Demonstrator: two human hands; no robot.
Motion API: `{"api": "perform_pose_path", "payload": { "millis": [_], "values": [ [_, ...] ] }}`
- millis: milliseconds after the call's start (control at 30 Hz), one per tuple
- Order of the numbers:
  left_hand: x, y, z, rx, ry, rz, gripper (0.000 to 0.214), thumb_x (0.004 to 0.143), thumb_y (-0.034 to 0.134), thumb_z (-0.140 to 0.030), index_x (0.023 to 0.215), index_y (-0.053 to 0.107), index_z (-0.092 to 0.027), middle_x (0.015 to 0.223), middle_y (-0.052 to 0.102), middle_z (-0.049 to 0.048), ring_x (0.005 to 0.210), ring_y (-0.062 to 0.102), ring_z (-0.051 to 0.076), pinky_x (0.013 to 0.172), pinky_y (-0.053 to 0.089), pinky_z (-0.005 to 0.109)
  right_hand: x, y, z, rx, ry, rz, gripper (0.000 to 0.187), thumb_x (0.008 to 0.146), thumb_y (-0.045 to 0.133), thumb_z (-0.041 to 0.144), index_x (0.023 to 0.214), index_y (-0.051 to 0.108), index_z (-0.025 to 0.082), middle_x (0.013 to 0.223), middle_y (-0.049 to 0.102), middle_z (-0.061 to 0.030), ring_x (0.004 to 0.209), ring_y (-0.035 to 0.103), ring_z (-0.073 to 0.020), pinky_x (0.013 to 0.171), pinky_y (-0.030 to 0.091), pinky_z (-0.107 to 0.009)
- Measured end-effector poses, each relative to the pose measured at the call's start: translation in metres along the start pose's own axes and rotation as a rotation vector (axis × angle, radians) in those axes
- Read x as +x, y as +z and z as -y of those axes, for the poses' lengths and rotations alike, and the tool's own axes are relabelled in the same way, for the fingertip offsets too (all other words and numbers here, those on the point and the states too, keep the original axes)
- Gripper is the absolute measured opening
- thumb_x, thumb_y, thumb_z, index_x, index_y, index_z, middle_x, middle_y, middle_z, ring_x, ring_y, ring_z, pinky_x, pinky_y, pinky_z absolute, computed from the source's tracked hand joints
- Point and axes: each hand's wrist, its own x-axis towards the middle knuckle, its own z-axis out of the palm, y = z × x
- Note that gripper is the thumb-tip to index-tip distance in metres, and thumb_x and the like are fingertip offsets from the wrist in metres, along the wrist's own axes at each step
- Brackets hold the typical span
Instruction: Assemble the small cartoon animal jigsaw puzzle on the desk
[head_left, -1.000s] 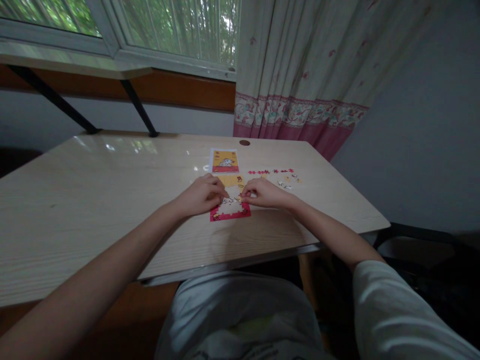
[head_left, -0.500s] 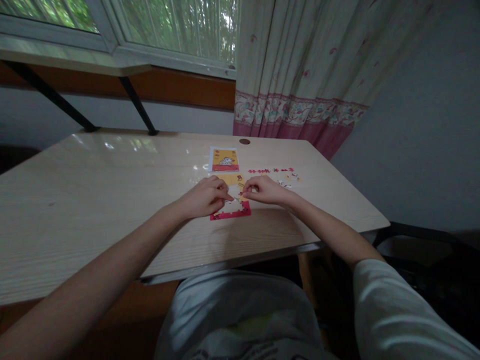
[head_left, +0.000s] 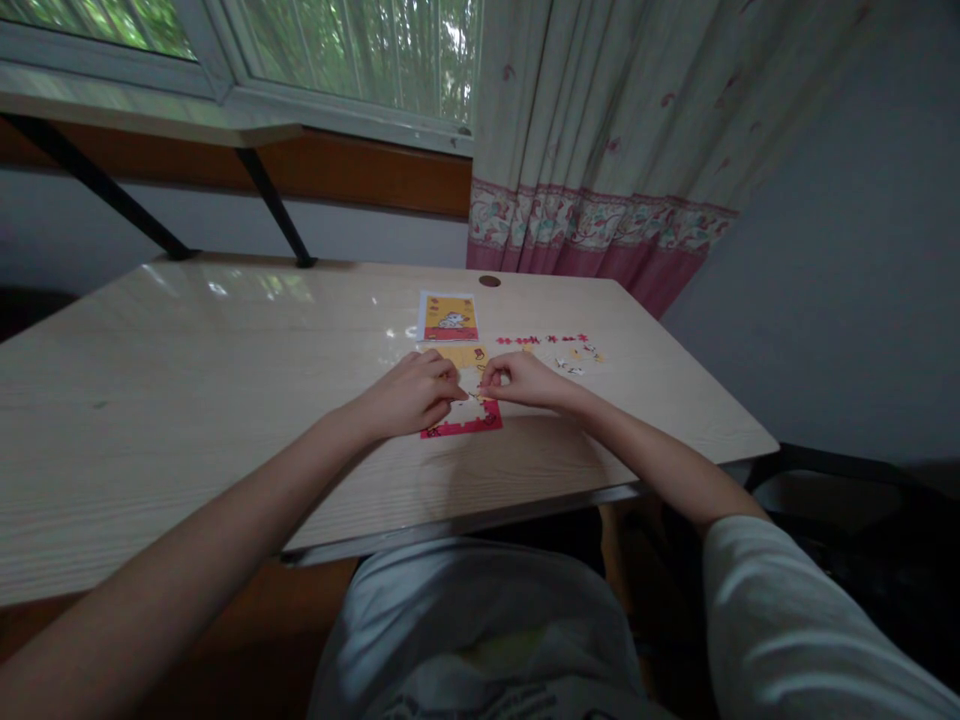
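A partly assembled jigsaw puzzle (head_left: 461, 428), with a yellow top and a red lower border around a pale gap, lies flat on the table. My left hand (head_left: 416, 393) rests over its left side, fingers bent, with the index fingertip and thumb pressed down near the middle. From the right, my right hand (head_left: 523, 380) pinches a small puzzle piece (head_left: 481, 397) at the puzzle's right inner edge; the fingers hide most of the piece. The two sets of fingertips are almost touching.
A picture card (head_left: 451, 318) with a white cartoon animal lies just behind the puzzle. Loose red pieces (head_left: 532, 339) form a row to the right, with several yellow and white pieces (head_left: 576, 362) nearer. The wooden table (head_left: 225, 400) ends close to my body; a curtain (head_left: 577, 150) hangs behind.
My right fingertips have shifted slightly left, closer to my left index finger, with the pinch kept. The left hand stays almost still on the puzzle.
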Motion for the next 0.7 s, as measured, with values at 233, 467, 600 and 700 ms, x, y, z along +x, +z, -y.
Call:
{"api": "perform_pose_path", "payload": {
  "millis": [233,467,600,700],
  "values": [
    [0.000,0.001,0.003,-0.030,-0.004,0.011,0.036,0.083,0.047,-0.016,0.106,0.073,-0.024,0.101,0.064,0.0087,0.098,0.054,0.026,0.086,0.042,0.041,0.002,0.006,-0.005,0.103,0.083,-0.018,0.014,0.072,0.069,0.023,0.081,0.070,0.013,0.072,0.065,-0.0008,0.066,0.055,-0.0103,0.064,0.038,-0.022],
    [-0.007,0.001,0.036,-0.005,-0.174,-0.049,0.040,0.087,0.043,-0.026,0.117,0.066,-0.015,0.107,0.064,0.0138,0.099,0.055,0.028,0.089,0.042,0.044,0.000,0.004,-0.007,0.201,0.071,-0.025,0.014,0.076,0.064,0.024,0.082,0.068,0.012,0.070,0.060,-0.0002,0.064,0.049,-0.0099,0.064,0.037,-0.024],
    [-0.014,0.004,0.051,0.022,-0.254,-0.016,0.047,0.089,0.044,-0.042,0.124,0.062,-0.016,0.113,0.062,0.0150,0.103,0.054,0.029,0.091,0.041,0.045,0.001,0.003,-0.013,0.206,0.094,-0.055,0.019,0.076,0.064,0.022,0.091,0.067,0.011,0.071,0.058,0.0002,0.064,0.049,-0.0102,0.065,0.038,-0.025],
    [-0.015,0.005,0.053,0.017,-0.273,0.010,0.055,0.087,0.046,-0.053,0.127,0.061,-0.018,0.117,0.061,0.0150,0.105,0.054,0.030,0.092,0.040,0.045,0.000,0.002,-0.015,0.170,0.090,-0.071,0.031,0.074,0.067,0.023,0.103,0.066,0.010,0.073,0.059,0.0007,0.063,0.050,-0.0105,0.065,0.038,-0.025]
  ]
}}
